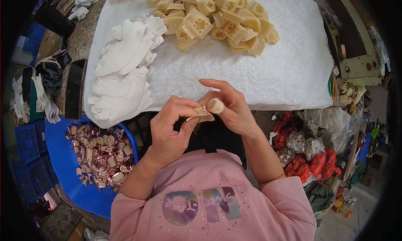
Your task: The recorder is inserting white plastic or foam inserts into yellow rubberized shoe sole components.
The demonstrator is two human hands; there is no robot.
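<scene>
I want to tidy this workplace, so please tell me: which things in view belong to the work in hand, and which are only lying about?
Probably belonging:
- small beige piece in left hand, right hand close by
- beige parts heaped on white sheet
- stacked white pieces

Probably just lying about:
- black phone
- red bundles
- blue crates

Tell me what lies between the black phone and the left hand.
In the head view, a layered stack of white pieces lies between the black phone and the left hand, which pinches a small beige piece.
</scene>
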